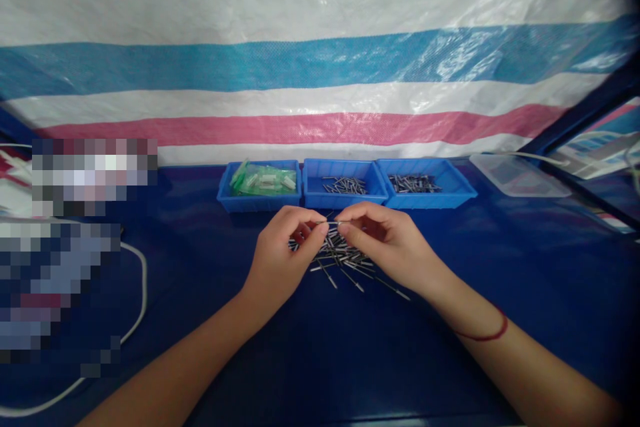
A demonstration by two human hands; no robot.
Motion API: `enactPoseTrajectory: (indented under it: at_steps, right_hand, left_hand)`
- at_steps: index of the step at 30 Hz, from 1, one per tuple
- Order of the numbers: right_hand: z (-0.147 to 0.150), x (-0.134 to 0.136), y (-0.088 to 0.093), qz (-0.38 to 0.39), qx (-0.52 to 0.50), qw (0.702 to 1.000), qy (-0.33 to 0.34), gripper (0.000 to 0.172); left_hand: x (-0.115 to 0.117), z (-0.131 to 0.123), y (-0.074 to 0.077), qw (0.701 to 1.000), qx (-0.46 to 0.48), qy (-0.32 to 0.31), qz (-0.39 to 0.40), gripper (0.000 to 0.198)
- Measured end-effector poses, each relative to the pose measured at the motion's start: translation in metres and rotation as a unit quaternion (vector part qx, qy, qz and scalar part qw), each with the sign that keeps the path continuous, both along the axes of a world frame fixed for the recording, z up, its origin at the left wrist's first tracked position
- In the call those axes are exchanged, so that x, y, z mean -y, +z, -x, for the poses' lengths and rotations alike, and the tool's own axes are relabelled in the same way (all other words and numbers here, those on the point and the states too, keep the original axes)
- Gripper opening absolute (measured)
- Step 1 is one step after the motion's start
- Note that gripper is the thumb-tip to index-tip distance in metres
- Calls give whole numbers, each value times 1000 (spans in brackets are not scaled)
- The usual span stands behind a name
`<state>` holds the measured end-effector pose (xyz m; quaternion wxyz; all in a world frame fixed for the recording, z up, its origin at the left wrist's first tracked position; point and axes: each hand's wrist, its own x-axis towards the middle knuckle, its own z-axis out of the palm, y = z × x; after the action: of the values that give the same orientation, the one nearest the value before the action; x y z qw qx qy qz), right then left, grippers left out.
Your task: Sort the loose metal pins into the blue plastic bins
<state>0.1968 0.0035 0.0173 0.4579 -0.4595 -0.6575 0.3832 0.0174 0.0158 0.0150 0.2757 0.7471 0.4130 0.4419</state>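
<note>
Both hands meet above a loose pile of slim metal pieces (345, 255) on the dark blue table. A thin metal rod (332, 222) spans the small gap between them, lying roughly level. My left hand (285, 247) pinches one end of it between thumb and forefinger. At the other end, my right hand (385, 240) pinches it the same way. Several pieces in the pile are long rods with a thicker, lighter end. Part of the pile is hidden behind my fingers.
Behind the pile stand three blue bins in a row: the left bin (260, 203) with green plastic bags, the middle bin (315, 170) and right bin (457, 190) with small metal pieces. A clear plastic lid (520, 175) lies right. A white cable (145, 280) curves at left.
</note>
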Motion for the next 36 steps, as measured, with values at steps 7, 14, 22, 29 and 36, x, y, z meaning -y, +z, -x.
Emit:
enactPoseTrajectory:
  at_steps: [7,14,22,29,36]
  right_hand:
    - [0,9,6,-79,42,994,-58,9]
    - [-3,8,13,-165,149,973,-63,14]
    - [-66,-26,7,-227,298,860,-347,22]
    - [-71,-35,-2,-239,388,821,-344,37]
    - [-37,-20,2,-250,350,877,-213,26]
  left_hand:
    - [-5,2,2,998,-28,-29,-42,7]
    - [-7,4,-7,996,-64,-55,-33,19]
    - [-3,4,-2,973,-168,-116,-104,15]
    - [6,-3,-9,905,-331,-209,-168,22]
    - [7,-7,-22,895,-341,-200,-205,13]
